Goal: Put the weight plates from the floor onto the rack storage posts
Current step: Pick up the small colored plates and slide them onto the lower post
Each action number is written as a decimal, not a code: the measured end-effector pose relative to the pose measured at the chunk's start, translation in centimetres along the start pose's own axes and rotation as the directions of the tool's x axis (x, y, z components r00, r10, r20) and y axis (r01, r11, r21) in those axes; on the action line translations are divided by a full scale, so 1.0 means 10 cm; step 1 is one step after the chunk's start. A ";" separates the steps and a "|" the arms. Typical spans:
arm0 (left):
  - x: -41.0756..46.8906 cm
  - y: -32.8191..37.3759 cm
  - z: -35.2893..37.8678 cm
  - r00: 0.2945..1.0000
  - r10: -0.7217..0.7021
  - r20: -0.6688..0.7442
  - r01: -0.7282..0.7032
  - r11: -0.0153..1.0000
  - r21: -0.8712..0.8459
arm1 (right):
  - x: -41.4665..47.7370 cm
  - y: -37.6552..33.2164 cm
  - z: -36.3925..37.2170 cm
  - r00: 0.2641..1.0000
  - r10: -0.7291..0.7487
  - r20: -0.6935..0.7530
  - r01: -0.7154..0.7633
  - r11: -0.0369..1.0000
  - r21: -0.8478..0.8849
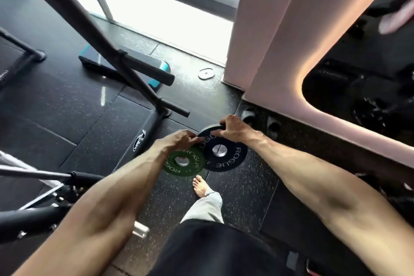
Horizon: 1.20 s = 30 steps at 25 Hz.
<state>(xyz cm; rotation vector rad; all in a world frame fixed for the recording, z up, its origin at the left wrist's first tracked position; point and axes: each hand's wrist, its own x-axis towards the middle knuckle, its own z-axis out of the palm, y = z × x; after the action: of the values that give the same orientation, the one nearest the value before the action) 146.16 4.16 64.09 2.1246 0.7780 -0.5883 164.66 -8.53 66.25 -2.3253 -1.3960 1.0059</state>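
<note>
Now | right hand (233,129) grip clasps black plate (226,154) rim | left hand (179,139) seemingly pinches its edge | green plate (182,163) partly beneath

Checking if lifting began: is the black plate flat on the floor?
No: the black plate overlaps the green plate, and the left hand and right hand hold its far rim.

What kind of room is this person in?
Most likely a gym: a round black rubber weight plate and a smaller green weight plate, both marked ROGUE, on a speckled black rubber floor, beside a black metal rack frame.
</note>
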 end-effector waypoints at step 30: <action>0.42 -0.03 -1.15 0.621 -0.701 -0.352 0.365 0.655 -0.661 | 2.85 -1.21 -0.94 0.455 -0.815 0.359 0.890 0.428 -0.158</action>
<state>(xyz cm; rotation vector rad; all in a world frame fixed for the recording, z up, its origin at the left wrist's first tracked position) 150.57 14.87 68.09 1.4788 1.7851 0.0486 171.38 23.12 67.28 -1.2007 -2.6038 0.7080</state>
